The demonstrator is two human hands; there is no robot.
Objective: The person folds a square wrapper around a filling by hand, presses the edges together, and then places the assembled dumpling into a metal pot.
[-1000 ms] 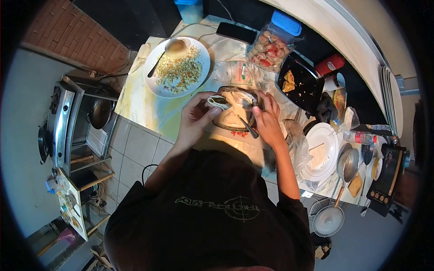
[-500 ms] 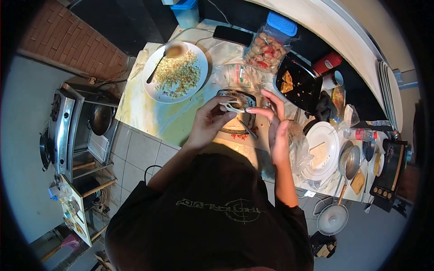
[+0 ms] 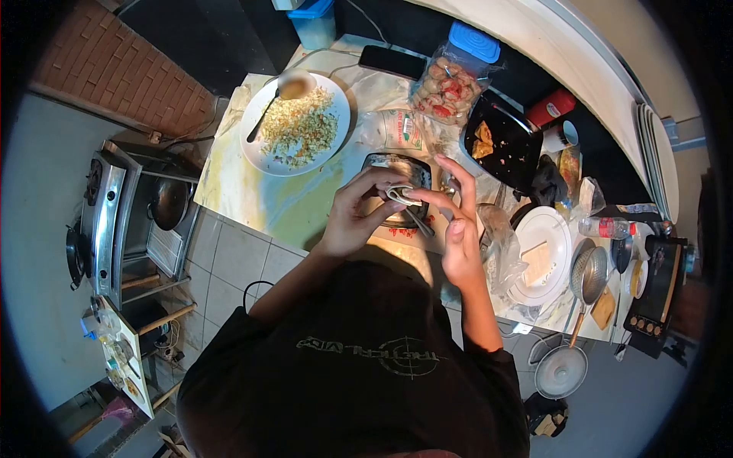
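My left hand (image 3: 353,212) pinches a small, pale folded pastry wrapper (image 3: 398,194) between thumb and fingers, its rim curled into an open loop. Reaching in from the other side, my right hand (image 3: 461,233) touches the wrapper with its index fingertip; its other fingers are spread. What lies inside the fold is too small to make out. Below both hands is a dark square dish (image 3: 418,169), partly hidden, with a spoon (image 3: 420,222) resting in it. More wrapper sheets (image 3: 537,263) lie on a white plate (image 3: 564,259) to the right.
A large white plate (image 3: 258,156) holds a chopped vegetable mixture (image 3: 305,130) and a small bowl. Behind stand a plastic bag of reddish-brown pieces (image 3: 447,88) and a black tray (image 3: 504,156) with folded fried pieces. Strainers (image 3: 589,273) and a bottle (image 3: 607,227) crowd the right side.
The wrapper's loop has turned and looks more closed and rounded. My right hand has shifted slightly left and down, its index finger now pressing at the wrapper's edge.
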